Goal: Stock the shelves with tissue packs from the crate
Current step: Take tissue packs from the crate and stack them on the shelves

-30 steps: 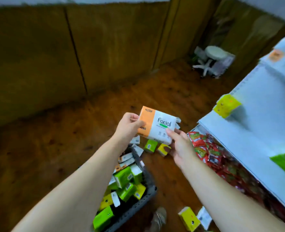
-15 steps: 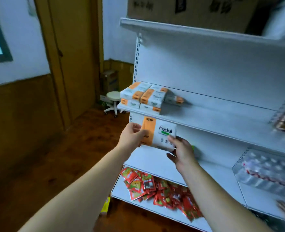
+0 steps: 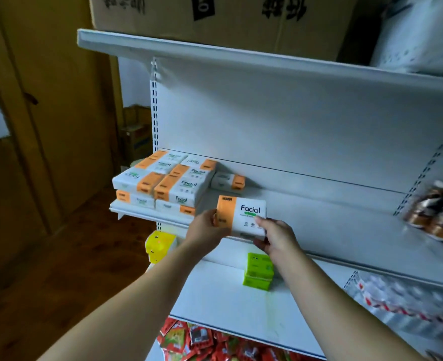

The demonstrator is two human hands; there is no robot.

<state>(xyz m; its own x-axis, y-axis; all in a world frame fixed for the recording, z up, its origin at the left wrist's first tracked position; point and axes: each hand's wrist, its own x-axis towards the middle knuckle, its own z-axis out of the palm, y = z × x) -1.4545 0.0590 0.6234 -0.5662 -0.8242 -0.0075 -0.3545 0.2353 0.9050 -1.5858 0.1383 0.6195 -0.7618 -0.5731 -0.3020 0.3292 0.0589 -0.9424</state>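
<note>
Tissue pack (image 3: 244,217), white with an orange end, printed "Facial": held between both hands with its face toward the camera, at the front edge of the middle shelf (image 3: 319,220). Whether it rests on the shelf cannot be told.

Left hand (image 3: 206,227), at the pack's 9 o'clock: fingers are curled round the orange end, which is gripped. Right hand (image 3: 276,237), at the pack's 5 o'clock: thumb is pressed on the front face by the lower corner, and the other fingers are tucked beneath and behind the pack.

Stack of tissue packs (image 3: 173,183) noted on the same shelf, at 10 o'clock from the held pack, 2 layers high, near it but apart. 1 single pack (image 3: 228,181) is seen behind, against the back panel, at 12 o'clock.

Lower shelf (image 3: 215,298): 2 green packs (image 3: 258,272) are stacked at 6 o'clock from the held pack, just beside the right wrist. Yellow pack (image 3: 160,244) is seen at the left end, at 8 o'clock. Red sachets (image 3: 202,342) are heaped on the level below.

Top shelf (image 3: 241,54) is loaded with a cardboard box (image 3: 215,16). Brown packets (image 3: 439,217), blurred, are noted at 3 o'clock.
</note>
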